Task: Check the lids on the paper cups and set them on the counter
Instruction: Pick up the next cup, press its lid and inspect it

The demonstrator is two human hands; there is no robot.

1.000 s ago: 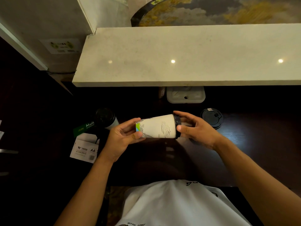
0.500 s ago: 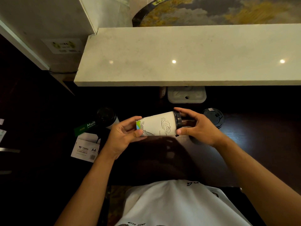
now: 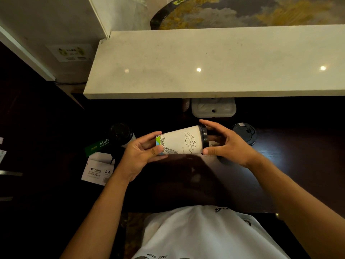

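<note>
A white paper cup (image 3: 182,142) with line drawings lies sideways in the air above the dark desk, its black lid (image 3: 204,136) pointing right. My left hand (image 3: 141,154) grips the cup's base. My right hand (image 3: 226,144) cups the lid end, with the thumb against the cup wall near the rim and the fingers arched over the lid. Two more lidded cups stand on the desk: one (image 3: 121,134) to the left behind my left hand, one (image 3: 244,132) to the right behind my right hand. The pale stone counter (image 3: 214,62) runs across above.
A green and white A4 paper pack (image 3: 98,165) lies on the desk at the left. A white moulded tray (image 3: 213,107) sits under the counter's edge. A dark patterned round object (image 3: 242,10) rests beyond the counter. My white shirt fills the bottom.
The cup has tilted slightly, lid end up, and risen a little. My right hand's fingers have spread wider around the lid.
</note>
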